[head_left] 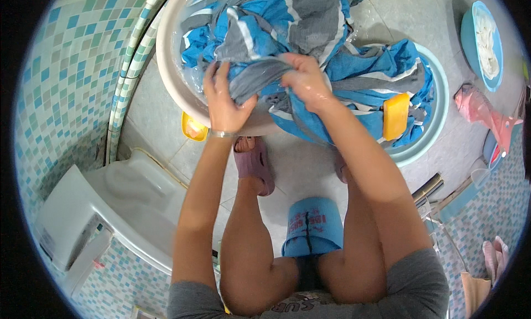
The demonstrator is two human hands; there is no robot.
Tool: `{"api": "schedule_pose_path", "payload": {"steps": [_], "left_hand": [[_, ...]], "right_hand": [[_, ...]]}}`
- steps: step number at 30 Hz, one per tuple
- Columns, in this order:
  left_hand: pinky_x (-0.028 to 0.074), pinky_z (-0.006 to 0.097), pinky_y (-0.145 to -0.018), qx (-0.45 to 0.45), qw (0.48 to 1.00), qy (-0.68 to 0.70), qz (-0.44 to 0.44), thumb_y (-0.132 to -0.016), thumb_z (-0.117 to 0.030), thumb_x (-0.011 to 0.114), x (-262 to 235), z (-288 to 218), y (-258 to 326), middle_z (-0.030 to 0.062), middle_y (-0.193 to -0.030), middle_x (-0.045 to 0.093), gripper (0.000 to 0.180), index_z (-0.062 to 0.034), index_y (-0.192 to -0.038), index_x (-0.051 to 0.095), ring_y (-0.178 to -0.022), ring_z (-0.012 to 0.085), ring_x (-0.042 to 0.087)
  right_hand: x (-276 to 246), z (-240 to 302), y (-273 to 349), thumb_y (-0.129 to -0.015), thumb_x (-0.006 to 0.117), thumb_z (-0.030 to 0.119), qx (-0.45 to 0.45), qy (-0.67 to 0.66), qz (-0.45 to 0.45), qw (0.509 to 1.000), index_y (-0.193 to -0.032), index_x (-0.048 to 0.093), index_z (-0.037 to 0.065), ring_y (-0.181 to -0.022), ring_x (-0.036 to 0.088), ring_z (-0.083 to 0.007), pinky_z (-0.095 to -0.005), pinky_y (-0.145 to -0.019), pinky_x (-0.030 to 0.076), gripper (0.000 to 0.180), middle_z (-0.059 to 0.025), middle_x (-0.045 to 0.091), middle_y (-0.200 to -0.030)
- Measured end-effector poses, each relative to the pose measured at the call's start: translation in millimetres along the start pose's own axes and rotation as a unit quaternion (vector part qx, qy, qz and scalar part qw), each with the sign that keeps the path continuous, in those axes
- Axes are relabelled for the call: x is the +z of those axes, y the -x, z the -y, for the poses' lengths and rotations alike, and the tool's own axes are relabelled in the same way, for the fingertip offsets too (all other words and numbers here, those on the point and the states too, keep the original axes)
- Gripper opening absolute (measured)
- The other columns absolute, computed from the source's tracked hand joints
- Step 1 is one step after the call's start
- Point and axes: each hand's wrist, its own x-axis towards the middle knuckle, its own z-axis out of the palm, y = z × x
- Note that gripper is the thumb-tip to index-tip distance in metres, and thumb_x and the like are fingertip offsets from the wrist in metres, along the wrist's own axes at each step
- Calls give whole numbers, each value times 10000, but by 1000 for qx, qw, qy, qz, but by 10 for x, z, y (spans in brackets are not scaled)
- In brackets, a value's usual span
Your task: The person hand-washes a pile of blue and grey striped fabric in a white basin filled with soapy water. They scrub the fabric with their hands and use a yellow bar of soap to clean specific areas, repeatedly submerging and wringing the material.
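Note:
A large wet cloth [318, 26], striped in blue, grey and white, lies bunched in a pale basin [170, 59] in front of me and spills over its right side into a light blue basin [440, 109]. My left hand [225, 100] grips a grey fold of it at the basin's near edge, thumb on one side and fingers on the other. On the same fold, a little to the right, my right hand [305, 81] is closed with its fingers bent round the fabric. A yellow-orange brush or block [395, 116] rests on the cloth over the light blue basin.
A small yellow dish [193, 126] stands beside the pale basin. At far right are a blue tub [475, 37] holding white cloth and a pink fish-shaped item [487, 114]. A white ceramic fixture [133, 192] is at left; a blue bucket [313, 222] sits between my legs.

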Motion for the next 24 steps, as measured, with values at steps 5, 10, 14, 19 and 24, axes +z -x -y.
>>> {"api": "schedule_pose_path", "payload": {"steps": [5, 10, 14, 19, 24], "left_hand": [[304, 431, -1030, -77, 968, 231, -56, -579, -218, 809, -50, -460, -59, 199, -1292, 432, 851, -42, -1321, 433, -1196, 363, 378], [379, 290, -914, -288, 743, 599, -78, -636, -25, 673, -65, -579, -378, 113, -1033, 559, 404, -8, -1035, 616, -958, 258, 537], [411, 341, -844, -29, 952, 295, -75, -606, -68, 700, -264, -1007, -136, 119, -982, 537, 290, -33, -877, 604, -932, 254, 518], [443, 393, -836, 143, 974, 142, -103, -612, -112, 724, -123, -1336, -12, 181, -1049, 547, 330, -10, -898, 595, -932, 342, 551], [470, 403, -605, 160, 972, 119, -121, -714, -178, 678, 58, -584, -623, 175, -834, 565, 217, -5, -816, 595, -717, 347, 575]], "right_hand": [[-193, 181, 134, -728, 582, 177, 75, -345, 39, 935, -1084, 588, -54, -787, 612, -251, -344, -792, 513, 424, -136, 639, -955], [11, 343, 138, -862, 575, 456, 85, -333, -5, 939, -1192, 551, -12, -1016, 600, -266, -376, -914, 484, 573, -160, 602, -1163], [3, 466, 155, -894, 565, 461, 148, -337, -4, 930, -1192, 557, 17, -1067, 576, -243, -354, -901, 486, 536, -123, 590, -1187], [-16, 98, 181, -895, 574, 355, -7, -291, 67, 954, -1135, 583, 29, -917, 624, -218, -382, -851, 502, 405, -126, 635, -1059], [292, 259, 392, -911, 509, 217, 50, -240, -140, 959, -942, 603, -15, -630, 539, -137, -286, -574, 455, 252, -61, 607, -782]]}}
